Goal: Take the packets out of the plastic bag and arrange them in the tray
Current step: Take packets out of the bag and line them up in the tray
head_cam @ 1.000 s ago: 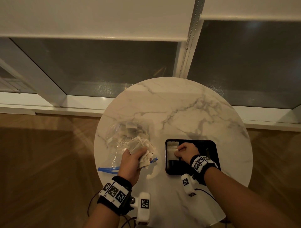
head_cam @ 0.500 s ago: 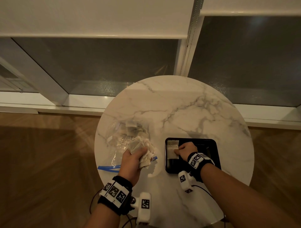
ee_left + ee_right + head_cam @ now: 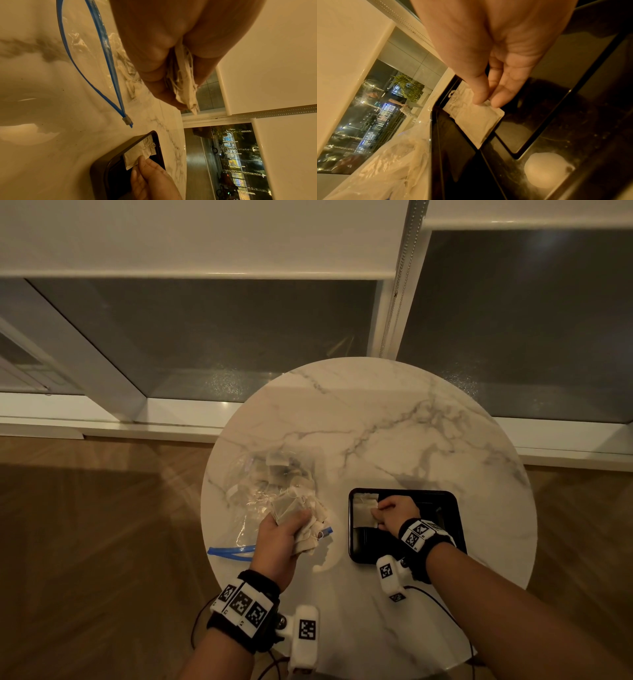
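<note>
My left hand (image 3: 286,529) hovers over the table's near-left part and grips a bunch of pale packets (image 3: 296,508) with loose strings; the left wrist view shows the packets (image 3: 185,86) squeezed between thumb and fingers. Just beyond lies the clear plastic bag (image 3: 260,484) with a blue zip strip (image 3: 236,553), more packets inside it. The black tray (image 3: 445,508) sits on the right. My right hand (image 3: 380,510) reaches into its far-left corner, where thumb and forefinger (image 3: 481,100) pinch the corner of a flat packet (image 3: 476,121) lying on the tray floor.
The round marble table (image 3: 394,422) stands before a window with a low sill (image 3: 102,426). Wooden floor surrounds it. The bag's open mouth (image 3: 96,54) faces me, close to the tray's left rim (image 3: 102,169).
Both hands stay where they were, with the same holds; only the head view has shifted slightly.
</note>
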Action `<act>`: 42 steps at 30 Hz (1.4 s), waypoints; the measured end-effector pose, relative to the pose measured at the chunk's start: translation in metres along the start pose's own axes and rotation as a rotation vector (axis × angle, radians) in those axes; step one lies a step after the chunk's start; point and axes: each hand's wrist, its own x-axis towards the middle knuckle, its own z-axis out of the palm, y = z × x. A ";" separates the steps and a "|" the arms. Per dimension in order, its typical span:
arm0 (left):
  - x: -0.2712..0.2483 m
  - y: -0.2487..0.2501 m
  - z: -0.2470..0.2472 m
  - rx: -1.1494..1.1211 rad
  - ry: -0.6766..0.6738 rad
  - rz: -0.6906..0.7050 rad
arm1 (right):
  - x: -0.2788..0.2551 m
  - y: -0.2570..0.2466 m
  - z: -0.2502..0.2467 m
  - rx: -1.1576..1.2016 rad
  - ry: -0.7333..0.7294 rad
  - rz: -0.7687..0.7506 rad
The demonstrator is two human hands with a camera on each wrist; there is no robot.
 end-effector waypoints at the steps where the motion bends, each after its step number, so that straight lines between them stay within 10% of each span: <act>1: 0.000 0.000 0.000 0.004 0.001 -0.002 | -0.001 0.000 0.000 0.011 0.001 0.003; 20: -0.004 -0.005 0.005 -0.046 -0.069 -0.015 | -0.025 -0.010 -0.013 0.047 0.000 0.041; 29: -0.011 -0.013 0.021 -0.078 -0.183 -0.092 | -0.117 -0.056 -0.033 0.441 -0.527 -0.208; 42: -0.005 -0.016 0.035 -0.020 -0.140 -0.055 | -0.112 -0.037 -0.058 0.655 -0.246 -0.199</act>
